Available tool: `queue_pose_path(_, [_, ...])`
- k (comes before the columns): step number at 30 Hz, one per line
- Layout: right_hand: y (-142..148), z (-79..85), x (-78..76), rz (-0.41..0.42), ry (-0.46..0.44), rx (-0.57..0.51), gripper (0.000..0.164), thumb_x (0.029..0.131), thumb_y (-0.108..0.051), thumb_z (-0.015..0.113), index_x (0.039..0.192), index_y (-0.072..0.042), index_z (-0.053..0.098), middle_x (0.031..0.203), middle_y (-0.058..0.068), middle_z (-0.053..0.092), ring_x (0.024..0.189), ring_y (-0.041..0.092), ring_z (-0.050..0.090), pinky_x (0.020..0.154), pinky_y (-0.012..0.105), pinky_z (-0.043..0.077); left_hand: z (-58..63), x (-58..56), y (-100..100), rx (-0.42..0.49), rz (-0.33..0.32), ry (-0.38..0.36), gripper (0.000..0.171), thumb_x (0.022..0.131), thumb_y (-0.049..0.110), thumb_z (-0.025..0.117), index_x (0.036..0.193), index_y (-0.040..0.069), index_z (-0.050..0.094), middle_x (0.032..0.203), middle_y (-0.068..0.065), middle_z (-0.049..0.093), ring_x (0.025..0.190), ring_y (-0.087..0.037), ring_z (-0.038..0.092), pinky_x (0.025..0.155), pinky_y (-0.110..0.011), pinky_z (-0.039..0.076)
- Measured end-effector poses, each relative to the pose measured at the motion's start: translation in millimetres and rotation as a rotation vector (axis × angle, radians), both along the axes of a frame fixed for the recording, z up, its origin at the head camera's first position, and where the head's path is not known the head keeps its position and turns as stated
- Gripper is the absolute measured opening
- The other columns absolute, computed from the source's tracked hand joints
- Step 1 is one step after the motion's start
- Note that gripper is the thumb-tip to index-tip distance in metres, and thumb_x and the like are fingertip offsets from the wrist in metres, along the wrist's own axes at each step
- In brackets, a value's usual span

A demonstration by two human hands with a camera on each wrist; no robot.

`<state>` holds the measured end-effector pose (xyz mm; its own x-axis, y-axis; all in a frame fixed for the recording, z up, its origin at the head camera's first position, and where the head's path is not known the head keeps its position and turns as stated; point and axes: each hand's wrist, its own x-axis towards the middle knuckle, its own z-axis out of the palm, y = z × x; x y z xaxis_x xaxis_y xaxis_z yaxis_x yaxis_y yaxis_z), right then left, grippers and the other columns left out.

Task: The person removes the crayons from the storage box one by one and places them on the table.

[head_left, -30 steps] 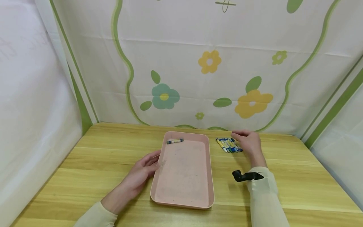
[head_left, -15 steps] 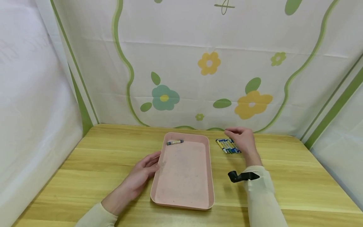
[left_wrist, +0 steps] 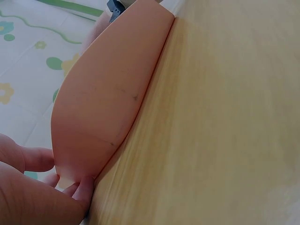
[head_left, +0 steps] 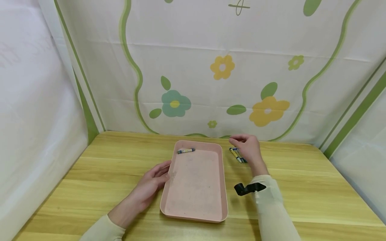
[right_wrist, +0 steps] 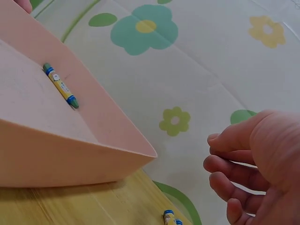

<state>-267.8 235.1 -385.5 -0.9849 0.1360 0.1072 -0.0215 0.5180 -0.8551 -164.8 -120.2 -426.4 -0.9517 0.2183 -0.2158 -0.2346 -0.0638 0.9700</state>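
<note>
A pink rectangular tray (head_left: 196, 187) lies on the wooden table. At its left long wall my left hand (head_left: 150, 182) grips it, thumb at the rim and fingers along the outside. Inside the tray's far left corner lies one dark green crayon (head_left: 186, 151) in a yellow and blue wrapper, also seen in the right wrist view. To the right of the tray sits a row of several crayons (head_left: 236, 155), partly hidden by my right hand (head_left: 248, 149). That hand hovers above them, fingers loosely bent; the right wrist view shows nothing between thumb and fingertips.
Behind the table's far edge hangs a white curtain (head_left: 193, 73) printed with flowers, and white cloth (head_left: 39, 100) also encloses the left side. A black camera mount (head_left: 248, 189) sticks out from my right wrist.
My right hand has moved left across the row of crayons, covering more of them. The left hand, the tray and the crayon in it have stayed in place.
</note>
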Motion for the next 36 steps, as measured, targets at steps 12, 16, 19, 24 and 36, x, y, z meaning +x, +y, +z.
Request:
queue_pose_path(12, [-24.4, 2.7, -1.9, 0.046, 0.005, 0.038, 0.030, 0.100, -0.028, 0.074, 0.122, -0.007, 0.079, 0.116, 0.015, 0.077, 0.103, 0.028, 0.070, 0.076, 0.026, 0.055, 0.8, 1.6, -2.0, 0.008, -0.031, 0.014, 0.057, 0.108, 0.009, 0.054, 0.163, 0.009, 0.039, 0.171, -0.017, 0.038, 0.157, -0.034, 0.038, 0.127, -0.050, 0.035])
queue_pose_path(16, [-31.8, 4.3, -1.7, 0.067, -0.002, 0.037, 0.030, 0.100, -0.028, 0.074, 0.123, -0.009, 0.079, 0.119, 0.014, 0.077, 0.108, 0.029, 0.070, 0.080, 0.029, 0.056, 0.4, 1.1, -1.9, 0.008, -0.027, 0.012, 0.057, 0.108, 0.009, 0.054, 0.163, 0.010, 0.040, 0.170, -0.017, 0.039, 0.157, -0.034, 0.038, 0.127, -0.050, 0.036])
queue_pose_path(19, [-36.7, 5.2, -1.2, 0.069, -0.011, 0.028, 0.031, 0.100, -0.029, 0.074, 0.124, -0.010, 0.079, 0.120, 0.014, 0.076, 0.110, 0.030, 0.070, 0.083, 0.031, 0.056, 0.7, 0.8, -2.0, 0.009, -0.028, 0.011, 0.057, 0.108, 0.009, 0.054, 0.163, 0.010, 0.039, 0.171, -0.017, 0.039, 0.157, -0.033, 0.038, 0.127, -0.049, 0.035])
queue_pose_path(24, [-44.0, 5.1, -1.2, 0.076, -0.002, 0.023, 0.030, 0.099, -0.029, 0.075, 0.123, -0.011, 0.079, 0.118, 0.013, 0.077, 0.109, 0.028, 0.071, 0.083, 0.030, 0.057, 0.3, 0.8, -2.1, 0.013, -0.034, 0.010, 0.057, 0.108, 0.009, 0.054, 0.163, 0.010, 0.039, 0.171, -0.017, 0.038, 0.158, -0.034, 0.037, 0.128, -0.051, 0.034])
queue_pose_path(36, [-63.4, 6.1, -2.0, 0.106, 0.007, -0.010, 0.031, 0.100, -0.031, 0.074, 0.126, -0.014, 0.078, 0.125, 0.009, 0.076, 0.112, 0.027, 0.069, 0.087, 0.033, 0.060, 0.3, 0.7, -2.1, 0.011, -0.033, 0.010, 0.057, 0.108, 0.008, 0.054, 0.163, 0.010, 0.039, 0.171, -0.017, 0.038, 0.157, -0.034, 0.038, 0.128, -0.050, 0.035])
